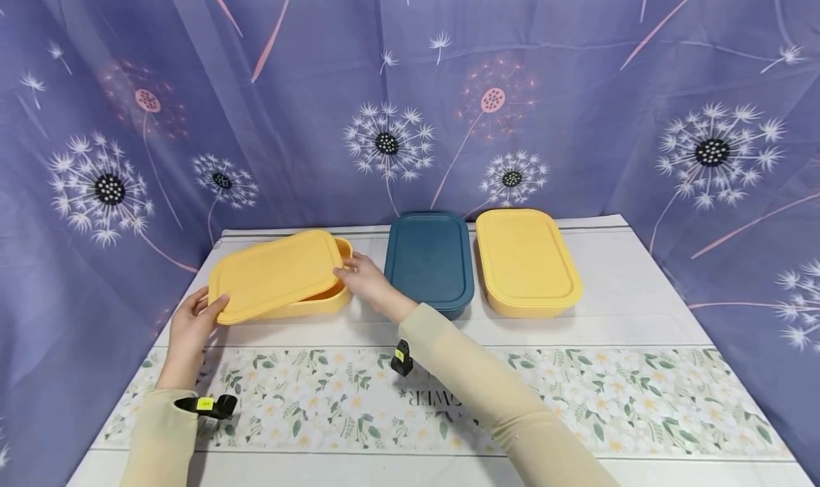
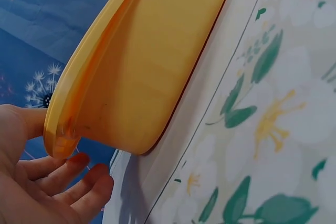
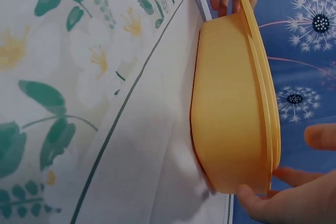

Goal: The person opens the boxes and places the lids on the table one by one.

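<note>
Head view, nearest part: cream sleeves (image 1: 506,394) reach over a flowered strip (image 1: 307,416) of the white surface (image 1: 615,316). Just beyond it, the left grip (image 1: 188,327) holds the near left corner of a yellow lid (image 1: 275,273), thumb on top, fingers beneath. The lid lies askew over a yellow box (image 1: 323,305), whose inside shows just beside the right grip (image 1: 374,280). That grip touches the box's right end by the lid's edge; whether it pinches anything, I cannot tell. To its right stands a dark blue box (image 1: 429,259), then a second yellow box (image 1: 528,255), both lidded. Behind both grips hangs a purple curtain (image 1: 576,152).
</note>
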Available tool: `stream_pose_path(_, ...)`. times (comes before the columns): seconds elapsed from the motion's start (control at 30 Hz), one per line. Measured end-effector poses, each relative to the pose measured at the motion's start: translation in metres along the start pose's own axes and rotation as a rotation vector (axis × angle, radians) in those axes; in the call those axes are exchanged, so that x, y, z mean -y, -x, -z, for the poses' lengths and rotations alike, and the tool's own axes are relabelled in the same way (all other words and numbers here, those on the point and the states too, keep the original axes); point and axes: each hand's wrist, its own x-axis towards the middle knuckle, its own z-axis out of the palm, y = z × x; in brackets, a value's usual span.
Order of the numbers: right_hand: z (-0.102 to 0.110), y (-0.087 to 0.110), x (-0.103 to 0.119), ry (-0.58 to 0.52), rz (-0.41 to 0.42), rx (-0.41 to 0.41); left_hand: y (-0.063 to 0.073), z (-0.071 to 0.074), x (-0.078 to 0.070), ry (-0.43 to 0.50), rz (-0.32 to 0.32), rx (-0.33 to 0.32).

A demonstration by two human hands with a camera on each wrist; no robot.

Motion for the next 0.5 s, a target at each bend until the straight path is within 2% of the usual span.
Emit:
stream_pose_path(0.1, -0.001, -0.002, 0.002, 0.011, 0.011, -0.036, 0.000, 0.004, -0.001, -0.004, 0.014, 0.011)
stream_pose_path(0.2, -0.002, -0.005, 0.006, -0.008, 0.029, -0.063, -0.002, 0.009, -0.003, -0.052, 0.007, 0.000)
stream_pose_path(0.37, -0.002, -0.009, 0.015, -0.112, 0.026, -0.042, -0.004, 0.018, -0.009, -0.106, -0.021, 0.001)
stream_pose_path(0.5, -0.002, -0.013, 0.018, -0.117, 0.005, -0.022, -0.006, 0.021, -0.013, -0.121, -0.033, 0.036)
